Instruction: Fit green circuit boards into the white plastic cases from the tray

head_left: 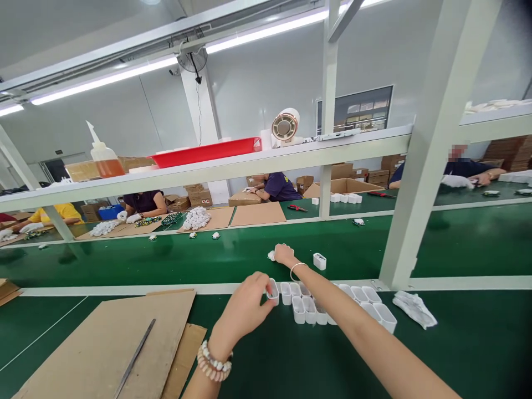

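My left hand (246, 303), with beads around its wrist, pinches a small white plastic case (273, 292) at the left end of the rows. The case's open top faces up. Farther out over the green belt (233, 260), my right hand (285, 254) has its fingers closed on a small white piece (271, 255); its exact kind is too small to tell. Below my right forearm stand rows of similar open white cases (310, 309), partly hidden by the arm. Another white case (320, 261) with something dark inside stands on the belt to the right.
Cardboard sheets (112, 338) lie at left with a metal strip-like tool (135, 357) on top. A white glove (414, 309) lies right of the cases, beside a frame post (419, 166). Overhead, a shelf holds a red tray (208, 153). Co-workers (282, 185) sit across the belt.
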The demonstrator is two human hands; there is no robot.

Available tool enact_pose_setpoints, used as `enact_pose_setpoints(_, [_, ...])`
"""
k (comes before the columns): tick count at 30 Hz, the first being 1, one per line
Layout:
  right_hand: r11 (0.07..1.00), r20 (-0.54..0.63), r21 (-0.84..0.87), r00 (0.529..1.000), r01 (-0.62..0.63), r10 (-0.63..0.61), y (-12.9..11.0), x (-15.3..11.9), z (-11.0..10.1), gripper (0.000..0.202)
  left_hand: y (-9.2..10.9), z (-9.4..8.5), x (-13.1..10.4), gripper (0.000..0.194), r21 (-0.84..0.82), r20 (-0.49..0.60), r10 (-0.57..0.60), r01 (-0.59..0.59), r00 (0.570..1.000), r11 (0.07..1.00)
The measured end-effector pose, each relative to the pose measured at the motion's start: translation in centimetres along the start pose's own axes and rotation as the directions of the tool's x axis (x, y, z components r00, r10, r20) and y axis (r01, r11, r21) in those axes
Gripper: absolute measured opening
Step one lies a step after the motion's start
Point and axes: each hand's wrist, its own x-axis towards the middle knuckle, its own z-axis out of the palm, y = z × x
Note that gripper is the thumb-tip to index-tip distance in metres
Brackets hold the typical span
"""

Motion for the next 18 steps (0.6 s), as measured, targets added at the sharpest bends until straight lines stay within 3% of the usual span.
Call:
enact_pose_setpoints(4, [0.947,0.08,0.302,0.987,0.112,-0.142,1.2,0.1,-0.6,0.03,0.9,-3.8,-1.5,0.026,-0.148,-0.183,0.041,-0.069,0.982,0.987])
enact_pose_setpoints(7, [0.83,0.084,0.525,0.959,0.187,-0.269,2.2,-1.3,-0.7,0.031,1.4,-5.2,-2.6,0.032,-0.202,-0.239,0.03,-0.079,0.971,0.976])
enact_pose_setpoints(13, [0.504,-0.144,0.779,0.888,0.374,-0.437,2.9,-8.9,-3.3,0.066,2.6,-5.9,-3.8,0.037,-0.117,-0.268,0.095,-0.131,0.959,0.985])
enact_pose_setpoints(15, [0.36,-0.267,0.812,0.842,0.459,-0.469,3.1,-11.7,-4.6,0.064,2.9,-6.0,-4.0,0.038,-0.113,-0.271,0.119,-0.155,0.955,0.981])
enact_pose_setpoints(18, [0.316,-0.416,0.741,0.775,0.592,-0.476,3.6,-14.8,-6.0,0.053,2.9,-6.1,-4.1,0.04,-0.237,-0.251,0.084,-0.146,0.964,0.96])
